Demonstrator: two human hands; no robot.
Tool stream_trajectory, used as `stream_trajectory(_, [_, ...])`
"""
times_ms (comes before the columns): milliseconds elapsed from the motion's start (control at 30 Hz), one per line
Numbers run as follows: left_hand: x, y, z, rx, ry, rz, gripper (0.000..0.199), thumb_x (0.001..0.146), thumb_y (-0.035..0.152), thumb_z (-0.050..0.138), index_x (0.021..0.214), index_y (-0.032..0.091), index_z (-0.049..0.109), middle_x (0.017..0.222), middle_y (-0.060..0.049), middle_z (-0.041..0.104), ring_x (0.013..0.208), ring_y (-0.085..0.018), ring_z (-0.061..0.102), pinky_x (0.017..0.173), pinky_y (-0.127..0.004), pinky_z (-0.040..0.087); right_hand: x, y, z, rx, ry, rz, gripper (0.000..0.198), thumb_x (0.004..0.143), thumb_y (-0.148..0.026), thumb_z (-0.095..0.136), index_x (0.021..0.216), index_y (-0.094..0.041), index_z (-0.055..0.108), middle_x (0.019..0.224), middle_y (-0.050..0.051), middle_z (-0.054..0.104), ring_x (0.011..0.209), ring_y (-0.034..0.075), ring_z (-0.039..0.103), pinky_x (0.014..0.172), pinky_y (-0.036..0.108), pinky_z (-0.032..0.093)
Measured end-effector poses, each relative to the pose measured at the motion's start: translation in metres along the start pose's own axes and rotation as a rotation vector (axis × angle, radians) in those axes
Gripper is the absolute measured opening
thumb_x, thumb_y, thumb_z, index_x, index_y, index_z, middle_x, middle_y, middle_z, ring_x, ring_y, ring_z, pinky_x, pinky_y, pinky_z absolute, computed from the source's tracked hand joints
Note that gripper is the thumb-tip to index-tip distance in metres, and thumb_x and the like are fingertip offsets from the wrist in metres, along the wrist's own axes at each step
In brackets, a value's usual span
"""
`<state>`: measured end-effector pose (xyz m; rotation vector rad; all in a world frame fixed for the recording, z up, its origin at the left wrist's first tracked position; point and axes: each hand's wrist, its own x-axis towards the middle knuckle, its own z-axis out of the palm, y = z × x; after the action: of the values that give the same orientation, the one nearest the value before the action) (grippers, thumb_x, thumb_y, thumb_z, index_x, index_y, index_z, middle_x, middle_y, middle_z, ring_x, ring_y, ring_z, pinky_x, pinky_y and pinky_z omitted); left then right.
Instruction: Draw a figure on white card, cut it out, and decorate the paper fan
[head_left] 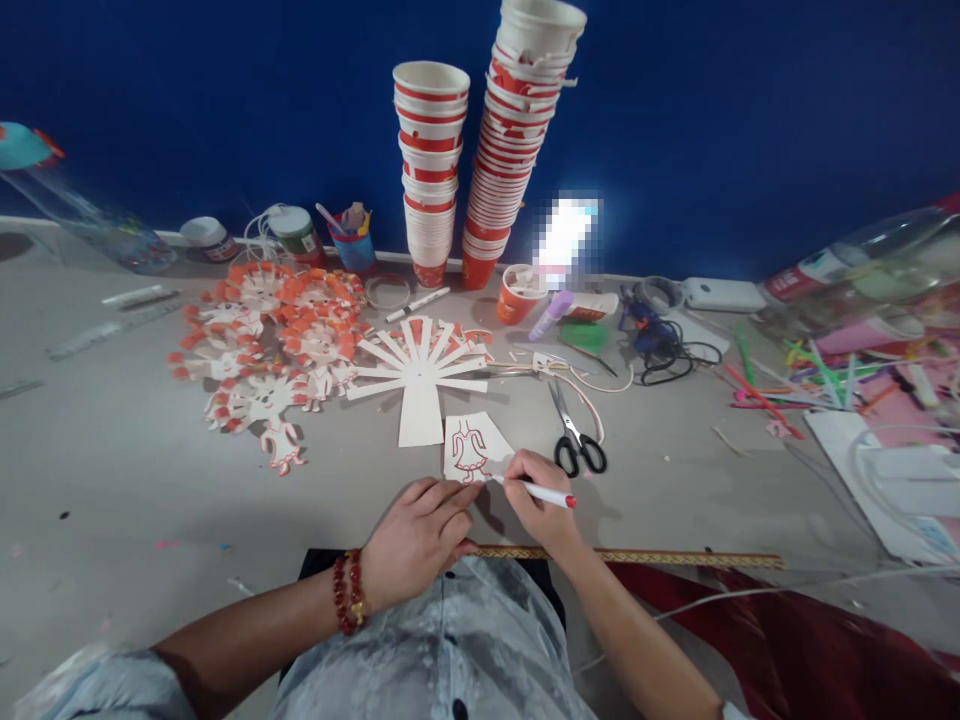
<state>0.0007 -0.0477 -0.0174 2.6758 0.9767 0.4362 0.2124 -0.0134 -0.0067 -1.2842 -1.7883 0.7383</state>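
The right grip (536, 497) pinches a pen (550, 494), the left grip (421, 535) flattened by a card (469, 440) — likely light, bendable, best held at its edges.

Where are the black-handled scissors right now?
In the head view, the black-handled metal scissors lie right of centre on the grey tabletop, just beyond the right hand and to the right of the white paper piece with a red drawing.

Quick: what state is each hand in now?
Left hand: open, resting at the lower edge of the paper.
Right hand: closed, holding the marker.
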Motion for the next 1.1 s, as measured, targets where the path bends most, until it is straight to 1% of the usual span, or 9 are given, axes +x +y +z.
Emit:
stream_trajectory(433, [0.0005,0.0004,-0.0010,-0.006,0.004,-0.001,0.015,0.095,0.032,0.056,0.099,0.018,0.059,0.141,-0.008,0.056,0.123,-0.025,0.051,0.101,-0.042,0.040,-0.0015,0.0035,0.0010,0.006,-0.014,-0.003,0.019,0.075,-0.012,0.046,0.060,-0.023,0.042,0.055,-0.004,0.045,0.052,0.014,0.043,0.054,0.027,0.033])
stream_trajectory(800, [-0.0002,-0.0003,0.0013,0.006,0.022,0.009,0.018,0.097,0.034,0.054,0.099,0.018,0.059,0.140,-0.007,0.057,0.123,-0.024,0.051,0.101,-0.041,0.039,-0.0020,0.0055,0.0020,0.028,-0.014,-0.019,0.019,0.076,-0.011,0.047,0.061,-0.022,0.043,0.056,-0.004,0.045,0.053,0.013,0.043,0.054,0.026,0.033])
stream_trajectory(1100, [-0.0007,-0.0006,0.0019,-0.001,0.015,0.003,0.018,0.096,0.035,0.055,0.099,0.018,0.059,0.140,-0.007,0.057,0.123,-0.024,0.050,0.102,-0.042,0.039,-0.0028,0.0074,0.0036,0.034,-0.032,0.002,0.018,0.076,-0.010,0.047,0.062,-0.022,0.044,0.057,-0.004,0.046,0.054,0.013,0.044,0.055,0.026,0.034])
